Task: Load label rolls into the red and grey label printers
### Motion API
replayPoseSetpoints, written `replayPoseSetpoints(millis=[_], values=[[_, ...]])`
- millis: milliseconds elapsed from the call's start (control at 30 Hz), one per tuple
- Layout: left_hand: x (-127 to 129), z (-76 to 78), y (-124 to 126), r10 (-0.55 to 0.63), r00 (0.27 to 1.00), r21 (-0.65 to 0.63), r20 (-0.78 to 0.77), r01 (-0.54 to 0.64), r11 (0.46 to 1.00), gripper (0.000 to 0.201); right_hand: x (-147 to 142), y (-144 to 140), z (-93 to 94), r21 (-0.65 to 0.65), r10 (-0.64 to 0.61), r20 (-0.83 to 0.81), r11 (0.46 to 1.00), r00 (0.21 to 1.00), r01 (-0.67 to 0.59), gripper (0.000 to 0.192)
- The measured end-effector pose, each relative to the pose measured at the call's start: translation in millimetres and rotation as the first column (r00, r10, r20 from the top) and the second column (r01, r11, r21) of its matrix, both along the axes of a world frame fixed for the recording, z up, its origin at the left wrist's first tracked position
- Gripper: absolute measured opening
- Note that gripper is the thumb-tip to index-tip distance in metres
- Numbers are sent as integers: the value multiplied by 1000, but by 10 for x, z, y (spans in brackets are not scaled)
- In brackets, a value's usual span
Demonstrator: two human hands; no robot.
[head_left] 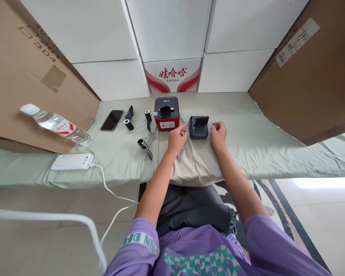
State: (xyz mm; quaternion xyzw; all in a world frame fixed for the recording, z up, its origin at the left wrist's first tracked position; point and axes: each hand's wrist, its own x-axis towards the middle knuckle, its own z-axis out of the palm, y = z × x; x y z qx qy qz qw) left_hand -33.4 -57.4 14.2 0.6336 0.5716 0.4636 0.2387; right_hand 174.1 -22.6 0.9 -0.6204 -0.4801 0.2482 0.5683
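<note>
Two bare hands out over a pale green cloth (261, 149), flanking a small dark grey label printer (198, 127) with its lid tipped up. Left hand (176, 138) just left of the printer, fingers loosely curled, index fingertip reaching toward the printer's left edge, touching or nearly so; too small to tell which. Nothing grasped in it. Right hand (218, 133) just right of the same printer, fingers bent, thumb side close against the printer's right flank, likewise clasping nothing; contact not clear. Printer thus resting on the cloth between both hands.

Beyond the left hand and slightly left, a red and black label printer (166, 113), lid raised, close beside the grey one but apart. Left of the left hand, a black roll (144, 146) with a loose strip; further left, two more rolls (128, 122) and (147, 117), then a dark phone (112, 120). Far left, a water bottle (56, 124) lying tilted against cardboard, and a white power bank (72, 161) with a white cable (109, 191) trailing off the edge.
</note>
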Motion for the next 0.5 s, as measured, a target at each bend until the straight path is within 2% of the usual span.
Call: replayPoseSetpoints(millis=[100,200,233,300,367,400,433,467,500], values=[[-79,106,-277,86,995,52,56,-89,995,30,13,-38,17,-11,10,-24,1000,1000,-11,22],[-268,216,-742,222,973,157,57,-228,961,21,8,-53,14,-23,26,-46,999,999,-27,21],[-374,253,-900,285,958,189,43,-288,939,20,0,-55,13,-22,31,-54,999,998,-33,21],[-658,326,-1153,455,891,272,7,-439,856,20,-19,-62,20,-18,40,-67,999,997,-41,22],[-1014,389,-1273,593,804,309,-37,-556,772,21,-40,-72,38,-18,52,-79,998,995,-54,22],[-1198,409,-1280,611,788,282,-81,-569,772,25,-49,-77,50,-23,57,-83,998,995,-59,22],[-1369,420,-1260,572,805,220,-158,-537,815,33,-55,-83,62,-29,58,-85,998,995,-61,23],[-1516,419,-1219,472,847,111,-244,-459,882,43,-59,-86,72,-33,58,-86,998,995,-61,23],[-1632,408,-1164,374,880,10,-292,-388,922,51,-61,-88,77,-35,55,-85,998,995,-58,22]])
